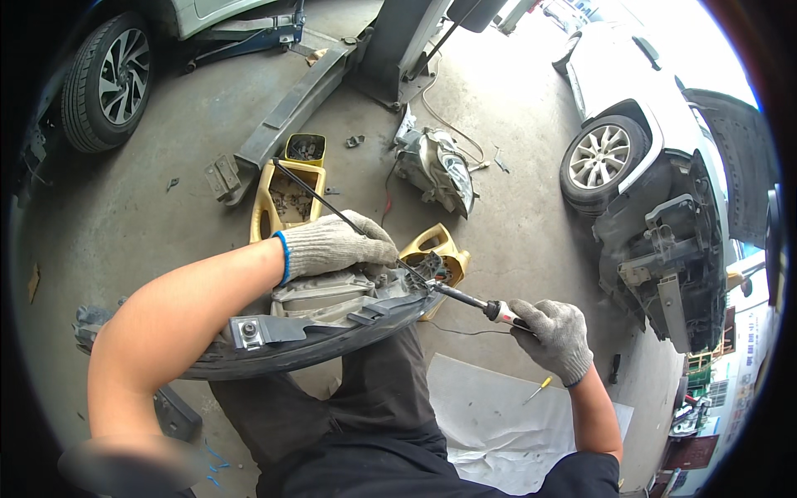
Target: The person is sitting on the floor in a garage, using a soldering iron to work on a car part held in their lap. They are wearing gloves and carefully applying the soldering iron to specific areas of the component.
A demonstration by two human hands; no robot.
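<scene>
A car headlight housing (pixel 315 319) lies back-side up across my lap. My left hand (pixel 336 245), in a grey knit glove, presses down on the housing's upper edge and holds a thin black rod (pixel 320 197) that slants up to the left. My right hand (pixel 556 336), also gloved, grips the handle of a soldering iron (pixel 469 299). The iron's metal tip touches the housing's plastic mount near its right end. A thin cord (pixel 461 332) trails from the iron's handle across the floor.
Yellow plastic bins (pixel 286 199) with small parts sit on the concrete floor ahead, another yellow container (pixel 444 249) by the housing. A second headlight (pixel 436 166) lies further off. A white car (pixel 647 149) without its bumper stands right. A screwdriver (pixel 538 388) rests on white paper (pixel 498 415).
</scene>
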